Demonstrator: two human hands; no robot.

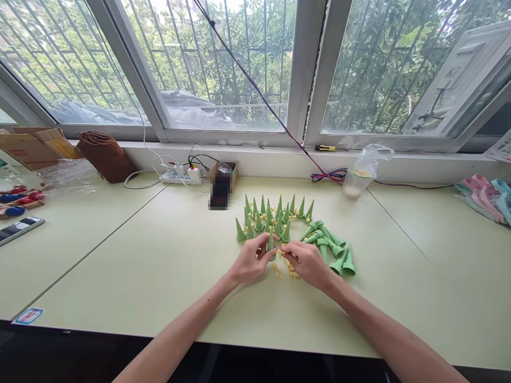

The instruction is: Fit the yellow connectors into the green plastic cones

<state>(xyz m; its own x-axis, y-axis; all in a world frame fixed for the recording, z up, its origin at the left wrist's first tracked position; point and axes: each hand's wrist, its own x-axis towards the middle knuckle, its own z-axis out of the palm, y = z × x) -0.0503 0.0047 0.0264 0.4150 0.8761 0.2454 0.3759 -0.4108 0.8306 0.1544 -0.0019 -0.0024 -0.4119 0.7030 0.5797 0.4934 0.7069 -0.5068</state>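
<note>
My left hand [251,261] pinches a green cone-shaped spike [270,241], held upright just above the table. My right hand [307,261] is closed around a small yellow plastic piece [284,251] that touches the cone's base. Behind my hands, several finished green cones [275,218] stand upright in a cluster. To the right lies a heap of green cones [333,247] on their sides. A few loose yellow pieces [284,271] lie on the table between my hands.
The pale green table [159,266] carries a power strip [181,176] with cables, a small cardboard box [223,175], a plastic cup in a bag [357,181], a brown pouch [106,155] and a phone [19,229] at left. Pink and teal items [485,199] lie far right.
</note>
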